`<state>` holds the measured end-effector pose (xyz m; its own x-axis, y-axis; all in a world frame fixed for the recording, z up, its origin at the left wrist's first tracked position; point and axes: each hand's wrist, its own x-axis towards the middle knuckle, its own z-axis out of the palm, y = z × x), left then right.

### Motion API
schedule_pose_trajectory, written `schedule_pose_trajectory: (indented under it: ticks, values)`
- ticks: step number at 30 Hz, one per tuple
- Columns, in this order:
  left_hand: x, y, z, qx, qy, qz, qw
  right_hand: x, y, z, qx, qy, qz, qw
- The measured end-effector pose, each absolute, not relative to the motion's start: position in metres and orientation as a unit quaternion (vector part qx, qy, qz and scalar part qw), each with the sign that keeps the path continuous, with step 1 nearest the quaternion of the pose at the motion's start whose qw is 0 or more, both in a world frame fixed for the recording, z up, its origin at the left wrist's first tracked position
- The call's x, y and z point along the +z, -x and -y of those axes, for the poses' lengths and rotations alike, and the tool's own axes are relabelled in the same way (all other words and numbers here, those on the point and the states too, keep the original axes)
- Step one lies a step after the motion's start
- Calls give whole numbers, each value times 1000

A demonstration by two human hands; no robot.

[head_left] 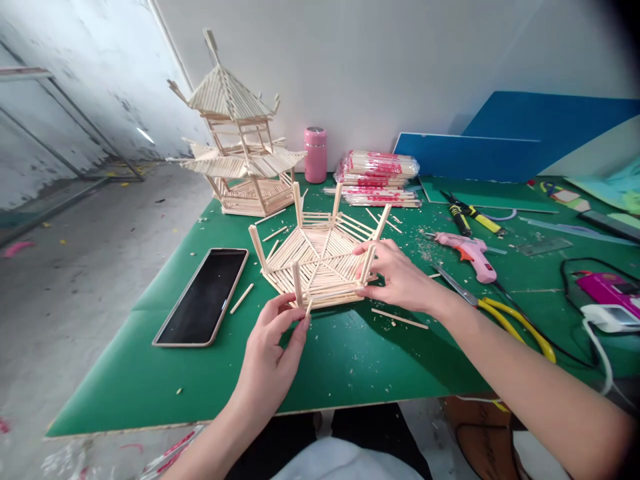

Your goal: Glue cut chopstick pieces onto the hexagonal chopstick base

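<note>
A hexagonal base (pixel 320 257) built of thin wooden sticks lies on the green table, with upright posts at its corners and low rails along some sides. My left hand (pixel 277 333) is closed at the front-left post, pinching a short wooden stick (pixel 309 308) between thumb and fingers. At the front-right post, my right hand (pixel 397 277) grips the base, its thumb low at the front rail and its fingers around the post. Part of that post and the right fingertips' contact are hidden.
Behind stands a stick pagoda model (pixel 245 153). Around lie a phone (pixel 203 297), bundled sticks (pixel 377 177), a pink bottle (pixel 315 155), pliers (pixel 470 213), a pink glue gun (pixel 467 253) with its cord and yellow-handled scissors (pixel 515 323). Loose sticks and scraps dot the table (pixel 150 373).
</note>
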<state>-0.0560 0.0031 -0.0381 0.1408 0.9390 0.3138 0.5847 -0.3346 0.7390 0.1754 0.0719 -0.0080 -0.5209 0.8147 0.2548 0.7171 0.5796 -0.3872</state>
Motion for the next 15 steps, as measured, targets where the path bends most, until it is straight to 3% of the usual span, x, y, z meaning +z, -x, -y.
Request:
schedule_pose_trajectory:
  ticks: [8, 15]
  values:
    - [-7, 66, -3, 458, -703, -525, 145, 27, -160, -81, 168, 418, 870, 201]
    - [23, 49, -15, 439, -718, -527, 119, 50, -143, -90, 268, 427, 833, 229]
